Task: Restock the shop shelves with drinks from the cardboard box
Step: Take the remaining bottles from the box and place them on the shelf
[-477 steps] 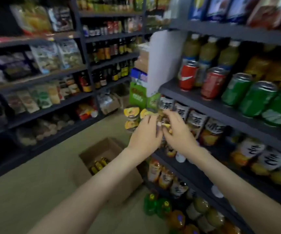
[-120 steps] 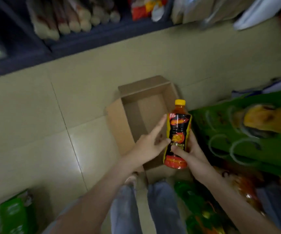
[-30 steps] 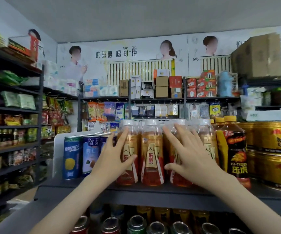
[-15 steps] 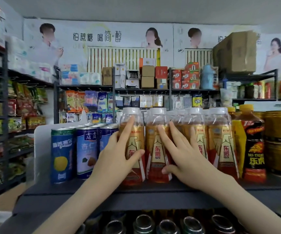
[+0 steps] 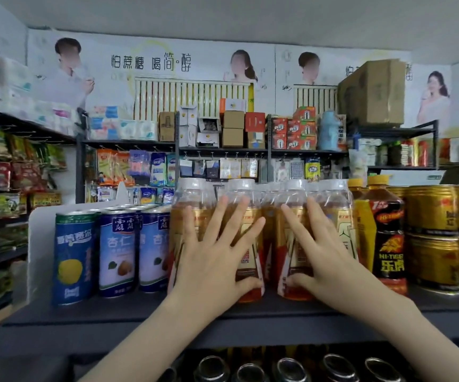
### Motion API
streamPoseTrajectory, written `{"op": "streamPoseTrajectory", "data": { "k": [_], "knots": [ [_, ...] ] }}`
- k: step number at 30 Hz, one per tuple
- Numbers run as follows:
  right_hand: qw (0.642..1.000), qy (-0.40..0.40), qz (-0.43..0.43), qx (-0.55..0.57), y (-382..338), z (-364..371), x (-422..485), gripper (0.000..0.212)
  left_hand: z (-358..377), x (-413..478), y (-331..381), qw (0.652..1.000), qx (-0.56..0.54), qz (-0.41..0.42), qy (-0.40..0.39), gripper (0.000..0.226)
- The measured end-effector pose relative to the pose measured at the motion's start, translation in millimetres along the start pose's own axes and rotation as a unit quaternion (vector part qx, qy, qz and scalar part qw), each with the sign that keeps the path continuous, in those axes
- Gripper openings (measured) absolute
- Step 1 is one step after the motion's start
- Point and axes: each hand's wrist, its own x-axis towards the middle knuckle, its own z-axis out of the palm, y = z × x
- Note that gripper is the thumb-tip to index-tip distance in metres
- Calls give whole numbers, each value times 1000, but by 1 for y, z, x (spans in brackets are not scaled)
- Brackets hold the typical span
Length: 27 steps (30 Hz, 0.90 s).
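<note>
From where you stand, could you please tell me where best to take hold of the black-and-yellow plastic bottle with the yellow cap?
Probably the narrow neck under the cap of the black-and-yellow plastic bottle, reached from the front. It stands upright, close between white-capped amber bottles and stacked gold cans, so its sides are crowded.

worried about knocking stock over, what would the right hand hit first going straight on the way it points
The right hand seems to rest on the clear white-capped plastic bottles of amber drink, so those first.
</note>
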Motion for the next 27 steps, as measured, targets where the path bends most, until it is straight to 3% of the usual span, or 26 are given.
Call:
{"op": "streamPoseTrajectory", "data": {
  "k": [10, 14, 18, 23, 27],
  "knots": [
    [999, -27, -37, -1, -6, 6, 8, 117, 1, 1, 10, 1000, 10, -12, -4, 107],
    [997, 36, -44, -45, 4, 5, -8, 110, -1, 0, 19, 1000, 4, -13, 12, 92],
    [989, 142, 23, -35, 28, 3, -29, 105, -5, 4, 39, 1000, -18, -5, 21, 80],
    [983, 90, 117, 106, 40, 11, -43, 99, 0, 21, 63, 999, -32, 22, 35, 92],
    [979, 127, 120, 104, 34, 18, -43, 98, 9, 28, 74, 999, -37, 17, 26, 82]
  ]
}}
